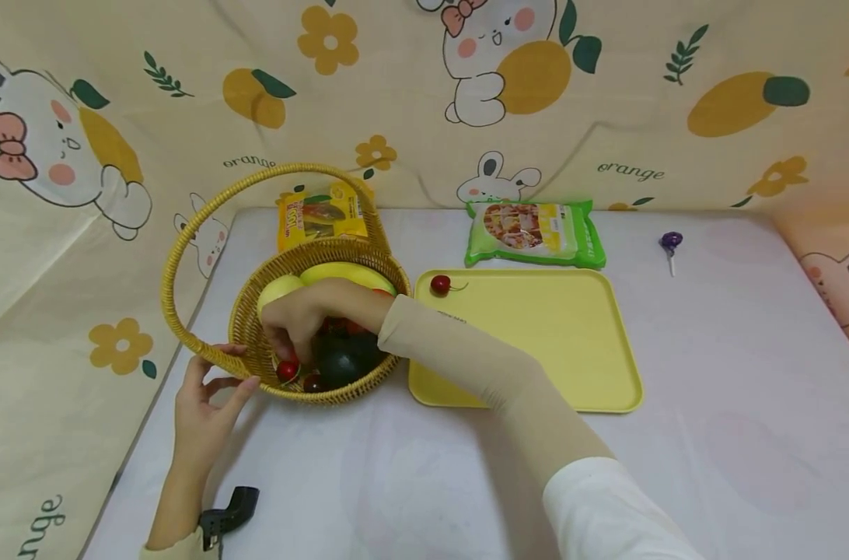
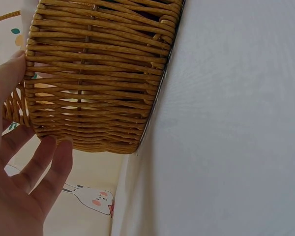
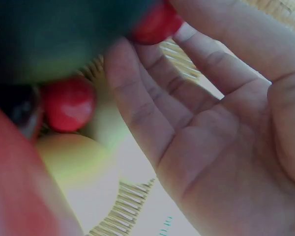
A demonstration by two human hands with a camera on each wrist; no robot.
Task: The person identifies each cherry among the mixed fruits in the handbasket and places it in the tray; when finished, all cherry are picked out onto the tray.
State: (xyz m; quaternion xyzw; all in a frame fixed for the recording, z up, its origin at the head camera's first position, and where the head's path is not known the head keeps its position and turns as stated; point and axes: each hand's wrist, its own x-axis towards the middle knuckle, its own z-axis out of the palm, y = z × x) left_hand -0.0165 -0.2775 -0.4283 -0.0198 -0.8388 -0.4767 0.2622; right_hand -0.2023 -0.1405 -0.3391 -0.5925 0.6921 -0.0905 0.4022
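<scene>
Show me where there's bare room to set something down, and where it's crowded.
Free: the yellow tray right of its cherry and the sleeve; the table right of the tray, nearer than the lollipop. Crowded: the basket, where the right hand is among fruit and the left hand holds it.

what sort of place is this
Probably a staged tabletop set-up, perhaps for filming or practice, though the wider room is out of view. A printed cloth hangs behind a pale table, with a basket and a tray set out side by side.
</scene>
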